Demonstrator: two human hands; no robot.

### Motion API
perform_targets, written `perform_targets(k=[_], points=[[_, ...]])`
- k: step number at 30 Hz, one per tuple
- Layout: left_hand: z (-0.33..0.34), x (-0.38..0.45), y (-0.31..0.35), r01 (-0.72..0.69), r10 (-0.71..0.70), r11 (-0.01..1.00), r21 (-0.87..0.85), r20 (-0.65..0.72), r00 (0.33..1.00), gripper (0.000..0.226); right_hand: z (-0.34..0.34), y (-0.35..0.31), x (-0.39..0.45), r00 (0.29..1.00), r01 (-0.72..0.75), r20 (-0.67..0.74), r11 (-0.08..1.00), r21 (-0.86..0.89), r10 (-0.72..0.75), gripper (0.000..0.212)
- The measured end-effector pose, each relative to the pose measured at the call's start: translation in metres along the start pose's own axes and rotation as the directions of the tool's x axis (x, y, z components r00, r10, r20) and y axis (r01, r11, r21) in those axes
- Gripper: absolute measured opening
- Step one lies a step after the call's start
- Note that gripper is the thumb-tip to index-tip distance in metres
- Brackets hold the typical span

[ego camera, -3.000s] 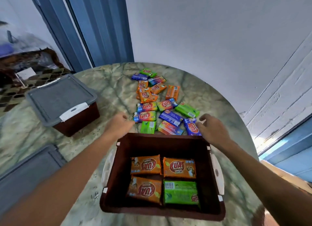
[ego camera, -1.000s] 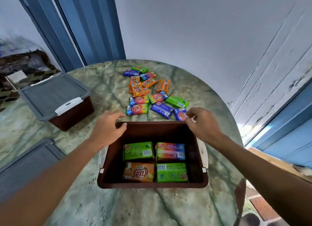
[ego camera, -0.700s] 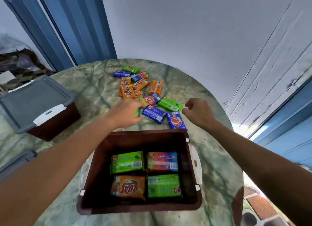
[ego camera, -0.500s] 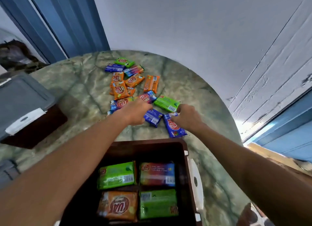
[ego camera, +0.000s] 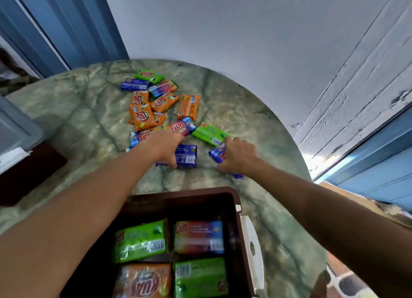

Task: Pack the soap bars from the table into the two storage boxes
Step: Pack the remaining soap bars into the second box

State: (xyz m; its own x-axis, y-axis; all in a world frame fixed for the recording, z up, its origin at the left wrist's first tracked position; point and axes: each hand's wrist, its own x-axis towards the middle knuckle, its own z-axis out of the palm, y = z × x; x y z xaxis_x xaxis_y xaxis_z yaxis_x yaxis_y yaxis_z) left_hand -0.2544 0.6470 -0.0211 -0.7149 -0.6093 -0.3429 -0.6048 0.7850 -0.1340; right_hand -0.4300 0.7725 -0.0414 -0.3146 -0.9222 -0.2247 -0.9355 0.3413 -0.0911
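Several wrapped soap bars, orange (ego camera: pixel 142 117), green (ego camera: pixel 209 134) and blue, lie scattered on the green marble table (ego camera: pixel 89 123). My left hand (ego camera: pixel 162 146) reaches over them and grips a blue soap bar (ego camera: pixel 188 156). My right hand (ego camera: pixel 239 156) closes on another blue soap bar (ego camera: pixel 217 152), mostly hidden under it. An open brown storage box (ego camera: pixel 231 199) sits close to me with several bars inside, green (ego camera: pixel 140 241), multicoloured (ego camera: pixel 198 236) and orange (ego camera: pixel 142 282).
A second brown box with a grey lid (ego camera: pixel 15 128) stands at the left edge. The table's round edge runs along the right, by a white wall and blue door frame. Bare marble lies between the box and the pile.
Both hands left the rim of the open box and reached forward to the pile. Each now holds a blue bar. My view has moved closer over the box.
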Motion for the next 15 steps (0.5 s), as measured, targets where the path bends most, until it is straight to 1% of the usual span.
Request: perform_targets(k=[1, 3, 6, 7, 8, 10, 11, 13, 15], points=[[-0.008, -0.015, -0.004, 0.014, -0.015, 0.998, -0.058, -0.027, 1.0, 0.075, -0.012, 0.001, -0.006, 0.999, 0.015, -0.033, 1.0, -0.005, -0.015, 0.068], [-0.027, -0.057, -0.01, 0.019, -0.031, 0.989, -0.148, -0.08, 0.996, 0.074, -0.038, -0.004, -0.024, 0.989, 0.057, -0.141, 0.998, 0.011, -0.055, 0.07], [-0.047, -0.123, -0.008, 0.0, -0.021, 0.985, -0.173, -0.119, 0.993, 0.074, -0.068, -0.02, -0.066, 0.933, 0.175, -0.327, 0.983, 0.05, -0.15, 0.076], [-0.048, -0.149, -0.004, -0.01, -0.01, 0.985, -0.171, -0.118, 0.993, 0.075, -0.073, -0.029, -0.086, 0.915, 0.221, -0.36, 0.973, 0.067, -0.183, 0.078], [-0.047, -0.171, 0.002, -0.019, 0.003, 0.987, -0.159, -0.103, 0.995, 0.074, -0.075, -0.036, -0.104, 0.909, 0.263, -0.357, 0.961, 0.09, -0.215, 0.08], [-0.033, -0.212, 0.018, -0.037, 0.031, 0.991, -0.131, -0.048, 0.998, 0.066, -0.07, -0.051, -0.142, 0.913, 0.345, -0.277, 0.929, 0.138, -0.298, 0.079], [-0.022, -0.227, 0.026, -0.046, 0.044, 0.991, -0.123, -0.015, 0.999, 0.063, -0.063, -0.057, -0.157, 0.916, 0.376, -0.205, 0.916, 0.141, -0.345, 0.076], [0.005, -0.247, 0.042, -0.053, 0.06, 0.994, -0.1, 0.061, 0.996, 0.063, -0.042, -0.069, -0.183, 0.906, 0.423, -0.031, 0.902, 0.084, -0.422, 0.075], [0.034, -0.256, 0.05, -0.056, 0.065, 0.996, -0.075, 0.124, 0.99, 0.057, -0.017, -0.08, -0.199, 0.873, 0.479, 0.122, 0.878, -0.021, -0.473, 0.074]])
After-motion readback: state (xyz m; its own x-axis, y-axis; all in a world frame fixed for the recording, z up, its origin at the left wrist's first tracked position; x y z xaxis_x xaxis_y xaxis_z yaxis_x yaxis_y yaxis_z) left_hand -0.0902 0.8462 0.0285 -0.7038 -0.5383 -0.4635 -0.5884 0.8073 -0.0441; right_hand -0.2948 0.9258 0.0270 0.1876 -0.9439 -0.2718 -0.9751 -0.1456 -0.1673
